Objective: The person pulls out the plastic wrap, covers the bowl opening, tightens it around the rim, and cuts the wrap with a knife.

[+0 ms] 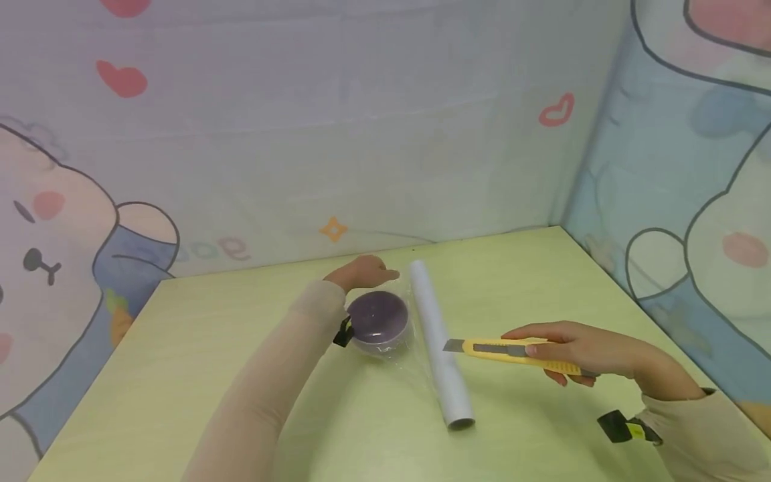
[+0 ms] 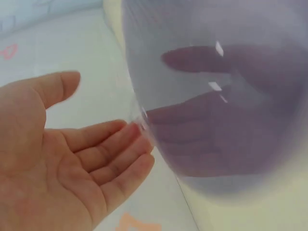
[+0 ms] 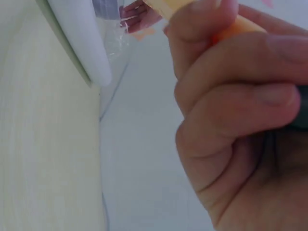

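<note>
A purple bowl (image 1: 378, 318) stands on the table with clear plastic film (image 1: 419, 348) stretched over it and trailing toward a white roll (image 1: 435, 328). At the bowl's far left side is my left hand (image 1: 360, 272); in the left wrist view its fingers (image 2: 113, 166) are extended, their tips at the film by the rim, and the thumb stands apart. To the right of the roll, my right hand (image 1: 575, 349) grips a yellow utility knife (image 1: 496, 351). The knife's blade is out and points left, over or just above the roll; whether it touches is unclear.
The light green table (image 1: 199, 348) meets a patterned cloth backdrop (image 1: 361, 134) at the back. Another printed cloth (image 1: 674, 201) borders the right side. Black straps with small tabs sit at both wrists.
</note>
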Motion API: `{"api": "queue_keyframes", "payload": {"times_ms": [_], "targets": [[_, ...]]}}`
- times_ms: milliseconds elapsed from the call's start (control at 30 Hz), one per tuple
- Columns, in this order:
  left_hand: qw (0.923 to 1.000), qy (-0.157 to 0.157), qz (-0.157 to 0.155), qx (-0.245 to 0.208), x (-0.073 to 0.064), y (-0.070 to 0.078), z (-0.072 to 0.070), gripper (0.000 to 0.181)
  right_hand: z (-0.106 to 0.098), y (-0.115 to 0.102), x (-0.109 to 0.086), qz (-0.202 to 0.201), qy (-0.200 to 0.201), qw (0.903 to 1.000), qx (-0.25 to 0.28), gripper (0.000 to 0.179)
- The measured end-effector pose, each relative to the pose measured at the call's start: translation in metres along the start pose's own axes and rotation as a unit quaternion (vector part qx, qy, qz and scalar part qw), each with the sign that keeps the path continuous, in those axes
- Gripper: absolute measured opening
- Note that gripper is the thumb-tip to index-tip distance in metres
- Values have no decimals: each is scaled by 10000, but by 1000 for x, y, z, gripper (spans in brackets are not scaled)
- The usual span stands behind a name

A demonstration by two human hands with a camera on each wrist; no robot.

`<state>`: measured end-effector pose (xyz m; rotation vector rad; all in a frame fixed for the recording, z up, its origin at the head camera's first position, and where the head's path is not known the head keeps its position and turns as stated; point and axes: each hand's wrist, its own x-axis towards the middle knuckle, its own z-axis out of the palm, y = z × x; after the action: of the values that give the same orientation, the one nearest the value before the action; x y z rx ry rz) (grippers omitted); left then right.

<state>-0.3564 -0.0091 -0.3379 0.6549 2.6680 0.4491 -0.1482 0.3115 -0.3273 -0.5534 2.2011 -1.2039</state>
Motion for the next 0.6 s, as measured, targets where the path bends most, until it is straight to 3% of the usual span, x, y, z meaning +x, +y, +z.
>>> {"api": "queue_keyframes", "payload": {"times_ms": [167,300,433,600], "targets": [[9990,-33,110,-434,-27,-28,1,60,-1,4,10,-181,498,9984,-202,34],[9961,-65,44,-879,-43,-45,8,75,0,7,21,-251,970,9950,-56,30],[9908,-96,-64,-1347,-58,-56,20,83,5,9,36,-234,1378,9897,316,33],[9829,-75,-98,-1838,-72,-61,38,77,13,11,55,-181,1609,9838,764,33]]}}
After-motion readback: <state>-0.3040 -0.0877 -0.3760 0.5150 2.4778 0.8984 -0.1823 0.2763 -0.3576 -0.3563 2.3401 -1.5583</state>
